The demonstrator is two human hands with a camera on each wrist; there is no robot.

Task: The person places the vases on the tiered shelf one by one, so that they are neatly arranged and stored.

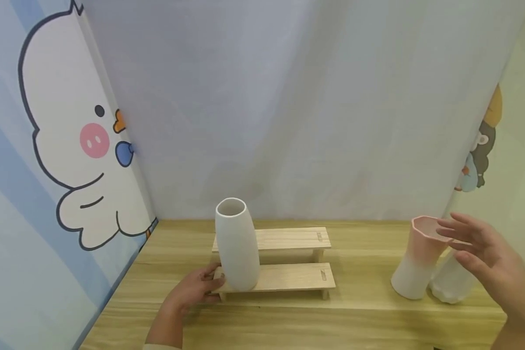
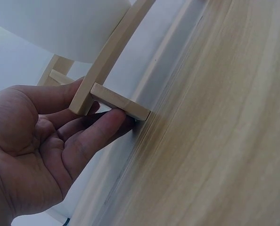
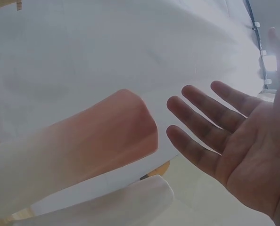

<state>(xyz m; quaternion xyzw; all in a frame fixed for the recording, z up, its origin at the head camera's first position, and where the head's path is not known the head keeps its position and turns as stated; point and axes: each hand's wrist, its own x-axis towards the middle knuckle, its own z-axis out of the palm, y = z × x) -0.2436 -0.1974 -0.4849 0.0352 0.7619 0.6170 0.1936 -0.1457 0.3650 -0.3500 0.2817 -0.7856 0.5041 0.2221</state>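
Observation:
My left hand (image 1: 197, 289) pinches the left end of a two-step wooden stand (image 1: 288, 278), thumb at the board and fingers by its short leg (image 2: 119, 101). On the lower step, close to that hand, stands a tall white vase (image 1: 237, 248), upright. Over on the right, my right hand (image 1: 485, 253) is raised with its fingers extended and nothing held. Just beyond its fingertips is a vase fading from pink to white (image 3: 116, 129); the right wrist view shows a gap between them. A second white vase (image 1: 452, 279) stands beside the pink one, partly hidden by the hand.
Everything stands on a wood-grain table (image 1: 358, 321). A pale grey curtain (image 1: 288, 112) hangs behind it. Cartoon-printed panels flank both sides, with a white duck figure (image 1: 65, 97) on the left one.

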